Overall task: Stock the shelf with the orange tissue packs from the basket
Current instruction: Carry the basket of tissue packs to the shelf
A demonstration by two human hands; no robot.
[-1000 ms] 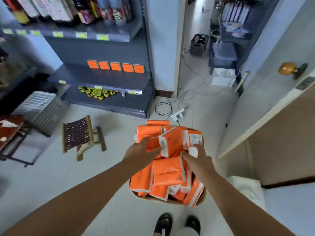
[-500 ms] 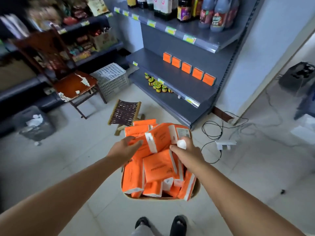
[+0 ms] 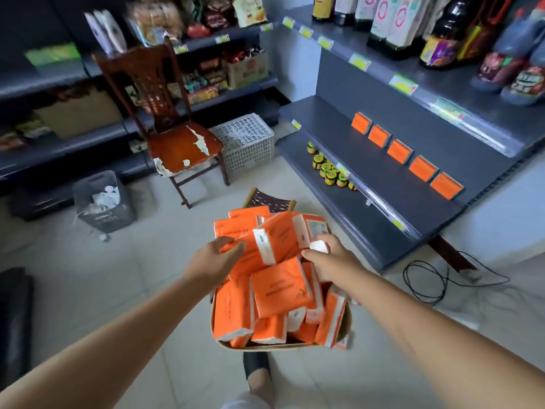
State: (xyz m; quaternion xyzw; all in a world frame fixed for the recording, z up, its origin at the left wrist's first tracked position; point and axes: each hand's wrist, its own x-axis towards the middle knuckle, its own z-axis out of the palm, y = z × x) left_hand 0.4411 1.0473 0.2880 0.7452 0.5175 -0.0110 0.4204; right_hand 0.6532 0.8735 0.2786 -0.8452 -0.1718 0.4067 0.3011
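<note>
A tan basket [image 3: 280, 347] heaped with orange tissue packs [image 3: 280, 286] hangs in front of me above the floor. My left hand [image 3: 211, 262] grips its left side, fingers lying on a top pack. At the right side my right hand [image 3: 331, 261] is curled, with a white pack end showing between its fingers. Where the hands meet the basket rim is hidden under the packs. To the right, the grey middle shelf [image 3: 368, 169] has several orange packs [image 3: 399, 151] standing in a row along its back.
Small jars [image 3: 327, 171] sit on the bottom shelf; bottles [image 3: 442, 28] fill the top one. A low woven stool [image 3: 269, 199] stands just beyond the basket. A wooden chair [image 3: 177, 143], white crate [image 3: 244, 140] and grey bin [image 3: 100, 202] stand left. A black cable [image 3: 427, 278] lies at right.
My view has swung left and moved nearer the shelf, which now lies at the right. The basket stays in both hands and my grip looks the same.
</note>
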